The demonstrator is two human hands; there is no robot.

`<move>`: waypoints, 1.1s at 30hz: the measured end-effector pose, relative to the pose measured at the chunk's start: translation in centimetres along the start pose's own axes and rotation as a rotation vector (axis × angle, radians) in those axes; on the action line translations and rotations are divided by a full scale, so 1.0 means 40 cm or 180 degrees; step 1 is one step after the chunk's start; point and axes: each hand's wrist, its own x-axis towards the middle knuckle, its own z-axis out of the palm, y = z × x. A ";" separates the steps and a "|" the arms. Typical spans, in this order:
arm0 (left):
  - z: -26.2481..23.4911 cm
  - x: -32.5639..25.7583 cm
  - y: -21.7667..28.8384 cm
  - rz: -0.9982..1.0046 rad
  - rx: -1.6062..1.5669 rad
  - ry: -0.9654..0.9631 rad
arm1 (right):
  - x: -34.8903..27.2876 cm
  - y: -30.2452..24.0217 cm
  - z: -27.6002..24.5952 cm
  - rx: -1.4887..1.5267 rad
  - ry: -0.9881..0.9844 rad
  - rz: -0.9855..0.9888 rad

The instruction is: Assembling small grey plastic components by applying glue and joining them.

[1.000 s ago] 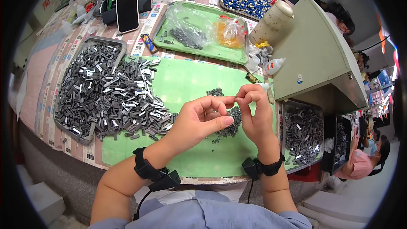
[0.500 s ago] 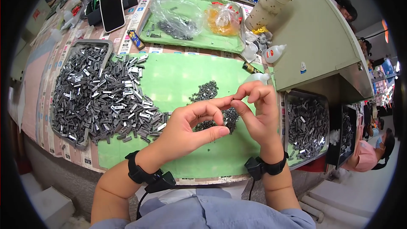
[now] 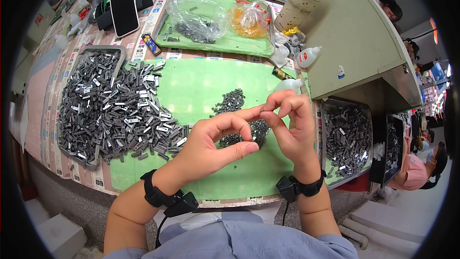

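My left hand (image 3: 213,139) hovers over the green mat, its index finger stretched toward the right hand and its other fingers curled near the thumb. A tiny bright spot shows at those curled fingertips; what it is I cannot make out. Thumb and forefinger of my right hand (image 3: 290,120) are pinched at the tip of the left index finger, around something dark and too small to name. Below and behind the hands lie a heap of tiny dark metal pieces (image 3: 231,100) and a second small heap (image 3: 260,132), partly covered by the left hand.
Many dark, flat oblong parts (image 3: 139,115) spread from a metal tray (image 3: 122,55) at the left. Another parts tray (image 3: 347,136) stands at the right, beside a beige cabinet (image 3: 354,43). Behind are a green-lined tray (image 3: 215,50) with plastic bags, a phone (image 3: 124,12) and a white bottle (image 3: 290,85).
The view has shifted very slightly. Both hands keep nearly the same pose, still meeting at the fingertips.
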 end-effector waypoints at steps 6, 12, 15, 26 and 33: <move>-0.015 0.010 -0.008 0.0233 0.0183 0.0480 | 0.008 0.012 -0.016 -0.0078 0.0148 0.0134; -0.029 0.015 -0.013 0.0201 -0.0095 0.0877 | 0.004 0.056 -0.039 0.0002 -0.0685 0.1632; -0.028 0.014 -0.018 0.0144 -0.0155 0.0911 | 0.001 0.071 -0.020 0.0684 -0.0585 0.2065; -0.028 0.013 -0.015 0.0025 -0.0119 0.0976 | 0.015 0.072 -0.022 0.0297 0.0776 0.0705; -0.026 0.017 -0.018 0.0075 -0.0023 0.0920 | 0.012 0.067 -0.050 -0.0366 0.0718 0.0733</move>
